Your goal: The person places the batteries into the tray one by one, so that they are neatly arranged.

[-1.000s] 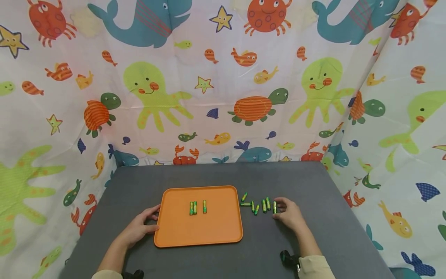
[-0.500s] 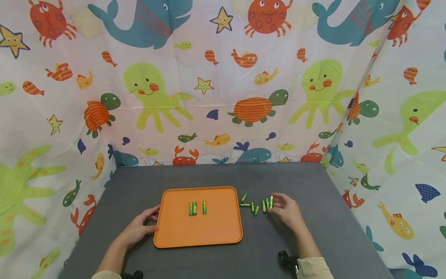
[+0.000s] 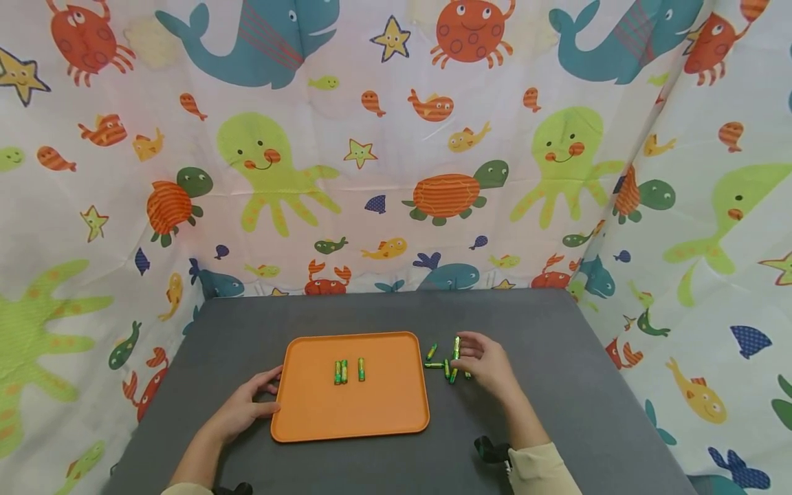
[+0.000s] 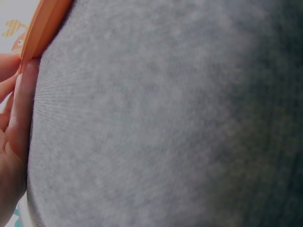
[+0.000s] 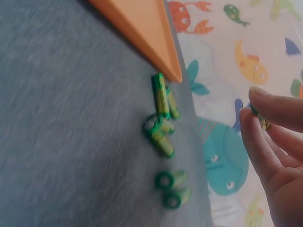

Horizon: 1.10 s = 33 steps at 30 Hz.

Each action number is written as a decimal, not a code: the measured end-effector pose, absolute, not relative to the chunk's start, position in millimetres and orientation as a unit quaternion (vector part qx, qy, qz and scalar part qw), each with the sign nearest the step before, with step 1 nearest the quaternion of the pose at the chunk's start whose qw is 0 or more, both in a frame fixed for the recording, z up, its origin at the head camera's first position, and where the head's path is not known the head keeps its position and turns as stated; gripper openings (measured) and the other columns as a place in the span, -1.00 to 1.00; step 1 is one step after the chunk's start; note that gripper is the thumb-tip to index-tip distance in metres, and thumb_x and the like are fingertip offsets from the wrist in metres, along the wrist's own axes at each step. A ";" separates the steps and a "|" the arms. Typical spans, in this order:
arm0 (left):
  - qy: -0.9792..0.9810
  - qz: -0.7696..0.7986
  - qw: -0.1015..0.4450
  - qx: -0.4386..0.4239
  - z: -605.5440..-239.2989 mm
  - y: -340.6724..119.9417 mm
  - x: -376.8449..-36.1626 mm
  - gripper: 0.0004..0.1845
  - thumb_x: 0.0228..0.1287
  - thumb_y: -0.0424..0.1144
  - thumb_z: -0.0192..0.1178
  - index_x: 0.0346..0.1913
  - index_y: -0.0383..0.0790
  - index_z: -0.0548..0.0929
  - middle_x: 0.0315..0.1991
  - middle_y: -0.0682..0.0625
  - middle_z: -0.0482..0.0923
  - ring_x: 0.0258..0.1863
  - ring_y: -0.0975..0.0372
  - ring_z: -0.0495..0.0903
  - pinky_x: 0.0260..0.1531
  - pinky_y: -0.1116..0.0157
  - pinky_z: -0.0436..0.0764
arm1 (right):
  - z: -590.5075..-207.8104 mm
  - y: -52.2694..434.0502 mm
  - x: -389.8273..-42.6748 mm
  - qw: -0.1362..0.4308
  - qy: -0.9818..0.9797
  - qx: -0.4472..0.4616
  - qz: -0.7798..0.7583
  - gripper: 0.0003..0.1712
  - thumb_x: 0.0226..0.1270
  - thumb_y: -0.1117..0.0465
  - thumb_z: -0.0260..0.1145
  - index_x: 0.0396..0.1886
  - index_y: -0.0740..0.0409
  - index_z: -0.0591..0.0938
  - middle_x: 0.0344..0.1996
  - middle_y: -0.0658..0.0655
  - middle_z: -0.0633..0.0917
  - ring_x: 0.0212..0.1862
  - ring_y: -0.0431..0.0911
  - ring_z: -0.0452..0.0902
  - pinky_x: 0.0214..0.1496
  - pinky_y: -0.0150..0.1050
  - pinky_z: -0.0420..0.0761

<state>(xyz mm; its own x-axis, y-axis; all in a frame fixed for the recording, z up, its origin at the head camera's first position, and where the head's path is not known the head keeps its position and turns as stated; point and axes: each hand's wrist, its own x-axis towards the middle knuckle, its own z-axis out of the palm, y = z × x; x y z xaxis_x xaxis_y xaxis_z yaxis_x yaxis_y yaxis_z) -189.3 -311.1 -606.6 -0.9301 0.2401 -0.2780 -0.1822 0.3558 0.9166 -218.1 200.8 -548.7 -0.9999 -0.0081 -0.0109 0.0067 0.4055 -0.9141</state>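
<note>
At the far left, the left hand rests against the near-left side of the orange tray, thumb and fingers spread apart along the rim. Whether any fingertip tucks underneath, I cannot tell. The tray lies flat on the grey bench. Left of centre in it, two green batteries lie side by side, and a third battery lies parallel, a little apart to their right.

Just beyond the tray's right rim come the loose batteries, scattered at different angles on the bench (the right wrist view shows six, a few blurred, while the right hand hides part of the group from above). Over their right side, the right hand pinches one more, the held battery, between thumb and fingers; it appears raised off the bench.

The step in hand looks like a transfer: a battery picked up and on its way to the tray. The next move would seem to call for a leftward carry high enough to pass the loose ones and the rim, then a gentle release beside the third battery, with the left hand steadying the tray.
</note>
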 end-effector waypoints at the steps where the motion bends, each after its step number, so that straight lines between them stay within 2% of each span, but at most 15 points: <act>1: 0.802 0.567 0.187 0.019 -606.7 -311.2 -189.1 -0.11 0.23 -0.39 0.36 0.58 -0.18 0.19 0.41 -0.25 0.23 0.19 -0.01 0.37 -0.09 0.20 0.71 | -547.5 197.7 -218.7 0.008 0.840 -0.003 -0.543 -0.33 0.10 0.37 0.55 0.26 0.21 0.59 0.08 0.25 0.70 0.04 0.07 0.67 -0.05 -0.18 0.72; 10: 0.800 0.570 0.186 0.019 -607.2 -310.9 -189.8 -0.12 0.22 -0.41 0.36 0.58 -0.18 0.20 0.40 -0.25 0.23 0.19 -0.02 0.37 -0.10 0.19 0.72 | -544.3 165.5 -220.0 0.030 0.835 -0.037 -0.549 -0.38 0.05 0.40 0.57 0.18 0.19 0.64 -0.02 0.15 0.73 -0.05 -0.01 0.70 -0.11 -0.19 0.72; 17: 0.803 0.565 0.187 0.025 -607.1 -312.0 -190.5 -0.11 0.22 -0.39 0.37 0.58 -0.16 0.19 0.42 -0.24 0.23 0.18 0.00 0.38 -0.10 0.23 0.71 | -549.0 143.4 -219.0 0.047 0.836 -0.064 -0.544 -0.37 0.07 0.39 0.57 0.21 0.19 0.63 -0.01 0.14 0.71 -0.02 0.07 0.70 -0.09 -0.16 0.73; 26: 0.801 0.569 0.185 0.024 -608.5 -313.0 -190.2 -0.11 0.22 -0.42 0.36 0.58 -0.18 0.19 0.41 -0.25 0.23 0.19 -0.02 0.37 -0.11 0.22 0.71 | -552.6 120.7 -221.9 0.057 0.832 -0.093 -0.545 -0.39 0.09 0.37 0.57 0.19 0.09 0.64 0.01 0.15 0.69 0.01 0.15 0.66 -0.07 -0.15 0.71; 33: 0.798 0.573 0.184 0.024 -610.1 -312.9 -189.9 -0.12 0.22 -0.43 0.36 0.58 -0.20 0.19 0.40 -0.26 0.23 0.19 -0.04 0.36 -0.11 0.19 0.72 | -556.9 104.8 -226.9 0.071 0.831 -0.097 -0.544 -0.37 0.08 0.34 0.58 0.20 0.08 0.64 -0.03 0.12 0.68 0.02 0.14 0.65 -0.04 -0.13 0.70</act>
